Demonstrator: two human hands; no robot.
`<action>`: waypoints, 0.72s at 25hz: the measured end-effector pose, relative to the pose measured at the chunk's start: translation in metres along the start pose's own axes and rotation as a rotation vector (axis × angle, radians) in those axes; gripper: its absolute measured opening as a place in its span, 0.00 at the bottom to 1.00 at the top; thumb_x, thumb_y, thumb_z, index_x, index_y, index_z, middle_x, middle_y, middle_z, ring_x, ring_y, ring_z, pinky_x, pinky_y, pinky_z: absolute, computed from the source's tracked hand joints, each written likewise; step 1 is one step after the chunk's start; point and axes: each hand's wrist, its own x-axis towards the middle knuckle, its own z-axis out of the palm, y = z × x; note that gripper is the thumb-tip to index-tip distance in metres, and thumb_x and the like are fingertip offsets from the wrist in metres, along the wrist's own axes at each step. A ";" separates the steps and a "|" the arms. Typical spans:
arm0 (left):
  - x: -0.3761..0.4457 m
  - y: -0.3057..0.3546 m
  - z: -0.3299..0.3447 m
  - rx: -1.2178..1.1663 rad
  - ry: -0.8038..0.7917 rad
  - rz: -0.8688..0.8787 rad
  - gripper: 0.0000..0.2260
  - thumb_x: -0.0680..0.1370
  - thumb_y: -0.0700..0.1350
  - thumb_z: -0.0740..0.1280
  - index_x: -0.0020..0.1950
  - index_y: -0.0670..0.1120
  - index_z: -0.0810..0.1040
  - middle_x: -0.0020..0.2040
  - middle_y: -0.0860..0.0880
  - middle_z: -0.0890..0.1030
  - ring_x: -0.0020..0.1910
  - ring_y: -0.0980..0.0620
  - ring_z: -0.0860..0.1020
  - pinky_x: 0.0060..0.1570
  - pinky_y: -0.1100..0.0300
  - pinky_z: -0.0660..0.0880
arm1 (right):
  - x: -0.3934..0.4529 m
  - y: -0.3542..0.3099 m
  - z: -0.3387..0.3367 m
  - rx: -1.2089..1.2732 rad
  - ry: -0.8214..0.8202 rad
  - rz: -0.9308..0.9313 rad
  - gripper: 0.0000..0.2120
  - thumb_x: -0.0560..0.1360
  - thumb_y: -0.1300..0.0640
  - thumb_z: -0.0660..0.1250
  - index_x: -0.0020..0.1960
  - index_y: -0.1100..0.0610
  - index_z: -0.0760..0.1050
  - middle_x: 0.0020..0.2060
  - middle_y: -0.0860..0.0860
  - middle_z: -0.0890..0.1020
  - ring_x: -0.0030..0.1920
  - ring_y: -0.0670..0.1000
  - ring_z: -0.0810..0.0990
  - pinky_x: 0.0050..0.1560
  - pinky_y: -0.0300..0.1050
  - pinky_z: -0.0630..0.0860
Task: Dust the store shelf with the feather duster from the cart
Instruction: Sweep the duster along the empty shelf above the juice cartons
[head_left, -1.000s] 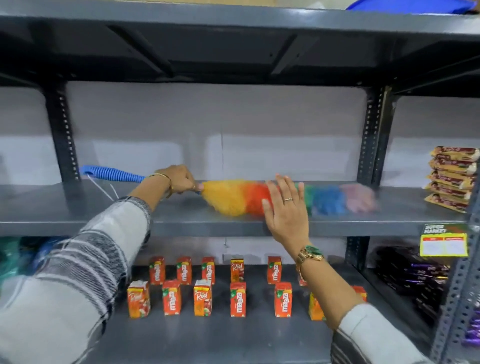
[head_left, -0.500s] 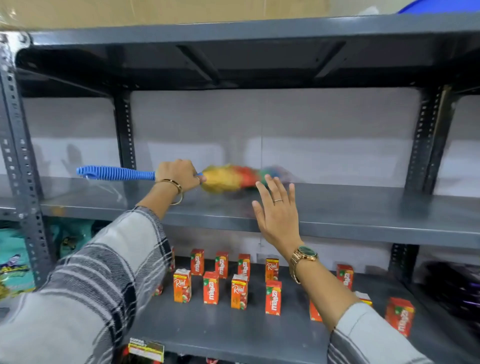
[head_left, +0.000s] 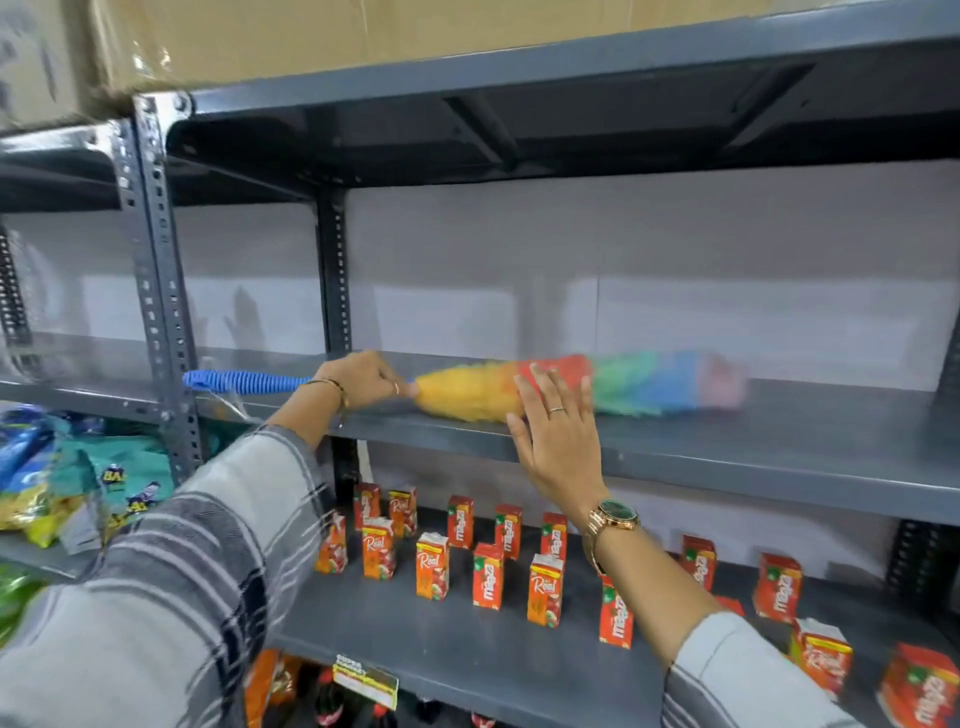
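Head view: person faces a grey metal rack, both arms raised to the middle level.
Store shelf (head_left: 727, 447): bare grey deck running beneath and beyond both hands; nothing stands on it but the tool.
Cardboard box (head_left: 311, 36): on the top level, well above the left hand.
Juice cartons (head_left: 431, 566): upright in loose rows on the level below both hands; untouched.
Snack bags (head_left: 78, 488): on the neighbouring bay, below and outward of the left hand.
Feather duster (head_left: 597, 387): lying along the shelf deck, rainbow head stretching from the left hand past the right hand, blurred with motion; blue ribbed handle trails behind the left wrist.
Left hand (head_left: 363, 379): clamped round the handle where it meets the head.
Right hand (head_left: 558, 431): fingers spread flat and apart, holding nothing, hovering in front of the duster head at the shelf's front edge.
Change noted: half a second ago the head was bunched close beside the left hand; it now reaches far along the deck.
Finding: a sweep stroke is in progress; dusting is under way, the far end of the deck likely still to be covered.
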 end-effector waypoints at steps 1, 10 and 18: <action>-0.003 -0.007 0.004 0.033 -0.035 -0.004 0.19 0.76 0.58 0.65 0.52 0.44 0.84 0.55 0.41 0.83 0.54 0.42 0.79 0.54 0.51 0.75 | 0.002 -0.004 0.004 -0.002 -0.001 -0.008 0.20 0.75 0.54 0.60 0.64 0.62 0.71 0.65 0.61 0.74 0.66 0.62 0.70 0.68 0.62 0.49; -0.003 -0.050 -0.014 0.107 0.014 -0.129 0.25 0.77 0.57 0.64 0.50 0.33 0.79 0.55 0.35 0.82 0.54 0.35 0.78 0.52 0.46 0.76 | 0.024 -0.041 0.034 0.073 -0.019 -0.052 0.20 0.77 0.52 0.60 0.65 0.61 0.70 0.66 0.61 0.73 0.67 0.61 0.69 0.69 0.62 0.49; 0.008 -0.071 -0.023 0.181 -0.023 -0.258 0.22 0.77 0.58 0.63 0.30 0.43 0.73 0.42 0.42 0.76 0.41 0.45 0.74 0.44 0.55 0.70 | 0.046 -0.068 0.061 0.057 -0.041 0.079 0.25 0.79 0.49 0.58 0.71 0.60 0.61 0.70 0.61 0.67 0.70 0.63 0.62 0.71 0.61 0.52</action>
